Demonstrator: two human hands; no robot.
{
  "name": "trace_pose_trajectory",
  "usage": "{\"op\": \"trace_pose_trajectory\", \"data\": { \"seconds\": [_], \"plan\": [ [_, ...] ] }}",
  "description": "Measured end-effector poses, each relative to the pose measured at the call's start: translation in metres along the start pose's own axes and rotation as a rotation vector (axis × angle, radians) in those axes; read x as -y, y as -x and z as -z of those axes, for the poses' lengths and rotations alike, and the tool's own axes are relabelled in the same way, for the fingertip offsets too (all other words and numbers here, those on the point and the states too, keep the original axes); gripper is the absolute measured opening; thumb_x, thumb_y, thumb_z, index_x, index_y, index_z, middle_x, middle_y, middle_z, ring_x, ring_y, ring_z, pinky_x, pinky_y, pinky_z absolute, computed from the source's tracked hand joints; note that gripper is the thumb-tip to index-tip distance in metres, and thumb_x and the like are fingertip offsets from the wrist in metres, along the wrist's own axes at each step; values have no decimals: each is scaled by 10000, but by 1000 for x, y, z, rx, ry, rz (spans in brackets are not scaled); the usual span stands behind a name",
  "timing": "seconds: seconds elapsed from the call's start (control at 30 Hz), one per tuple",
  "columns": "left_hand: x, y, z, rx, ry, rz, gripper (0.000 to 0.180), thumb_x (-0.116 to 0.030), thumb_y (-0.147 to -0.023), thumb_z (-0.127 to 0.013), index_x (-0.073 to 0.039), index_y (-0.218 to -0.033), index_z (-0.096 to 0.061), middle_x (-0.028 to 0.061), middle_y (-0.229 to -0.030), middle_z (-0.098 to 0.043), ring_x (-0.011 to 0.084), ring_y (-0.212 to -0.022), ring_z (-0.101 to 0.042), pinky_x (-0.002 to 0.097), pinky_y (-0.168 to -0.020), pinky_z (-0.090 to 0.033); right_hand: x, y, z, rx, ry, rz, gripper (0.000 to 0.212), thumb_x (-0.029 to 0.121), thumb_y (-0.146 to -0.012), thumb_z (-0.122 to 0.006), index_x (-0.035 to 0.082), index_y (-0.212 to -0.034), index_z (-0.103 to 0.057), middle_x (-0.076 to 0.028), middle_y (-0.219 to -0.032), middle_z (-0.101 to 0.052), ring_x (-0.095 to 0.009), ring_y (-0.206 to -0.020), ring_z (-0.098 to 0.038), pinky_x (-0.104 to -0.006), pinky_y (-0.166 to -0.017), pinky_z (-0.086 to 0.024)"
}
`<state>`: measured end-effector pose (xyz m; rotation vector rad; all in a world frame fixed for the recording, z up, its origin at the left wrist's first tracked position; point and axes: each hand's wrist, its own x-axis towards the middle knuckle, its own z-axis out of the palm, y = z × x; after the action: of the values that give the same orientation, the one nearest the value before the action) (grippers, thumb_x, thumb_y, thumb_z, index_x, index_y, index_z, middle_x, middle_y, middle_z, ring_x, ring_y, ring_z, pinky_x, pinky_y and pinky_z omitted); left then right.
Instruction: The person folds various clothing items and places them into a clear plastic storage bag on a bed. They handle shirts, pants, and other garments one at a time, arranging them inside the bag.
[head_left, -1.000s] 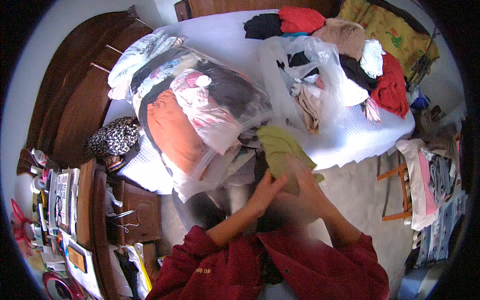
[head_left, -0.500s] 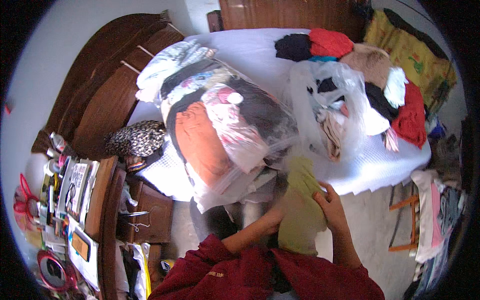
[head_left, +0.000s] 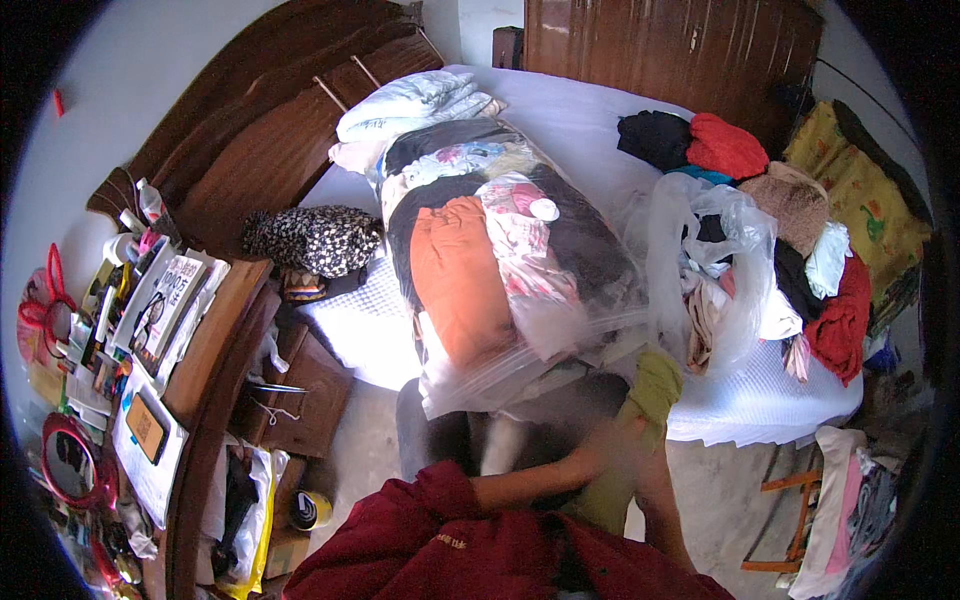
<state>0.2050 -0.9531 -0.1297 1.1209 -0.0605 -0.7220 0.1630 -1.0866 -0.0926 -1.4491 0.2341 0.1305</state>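
Over my lap a yellow-green garment (head_left: pixel 657 388) is bunched lengthwise, its upper end leaning against the bed's near edge. My left hand (head_left: pixel 612 447) reaches across to the right and is closed around its middle, smeared by motion. My right hand (head_left: pixel 650 462) is against the right side of the same garment; its fingers are hidden. Just beyond lies a large clear plastic storage bag (head_left: pixel 590 335), full of folded clothes, among them an orange garment (head_left: pixel 460 280) and a pink-and-white patterned one (head_left: pixel 525 240). Right of it sits a crumpled clear plastic bag (head_left: pixel 740 335) with clothes inside.
Loose clothes, including a red garment (head_left: pixel 840 320) and a brown fuzzy one (head_left: pixel 785 205), are heaped on the bed's right side. A black-and-white patterned garment (head_left: pixel 315 240) lies left. A cluttered desk (head_left: pixel 215 370) stands at my left, a wooden stool (head_left: pixel 795 520) at right.
My view has swung, so the bed sits further right and lower in it. My left hand has crossed rightward over the green garment, which is now bunched narrower.
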Motion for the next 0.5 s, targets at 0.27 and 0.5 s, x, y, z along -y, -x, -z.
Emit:
{"op": "trace_pose_trajectory", "data": {
  "seconds": [0.27, 0.5],
  "plan": [
    [-18, 17, 7, -297, -1088, -524, 566, -429, -897, -644, 23, -1221, -539, 225, -1191, -513, 386, -1146, -494, 456, -1001, -388, -2, -6, -2, -56, -335, -159, 654, 257, -895, -745, 24, -1418, -428, -150, -1320, -558, -300, -1173, -577, -433, -930, -526],
    [-111, 15, 32, -620, -1747, -1069, 424, -128, -827, -630, -101, -1247, -579, 158, -1249, -515, 341, -1205, -483, 477, -1017, -372, -7, -62, -23, 133, -212, -147, 591, 256, -895, -735, 32, -1375, -472, -133, -1240, -614, -272, -1084, -624, -410, -933, -511]
  ]
}}
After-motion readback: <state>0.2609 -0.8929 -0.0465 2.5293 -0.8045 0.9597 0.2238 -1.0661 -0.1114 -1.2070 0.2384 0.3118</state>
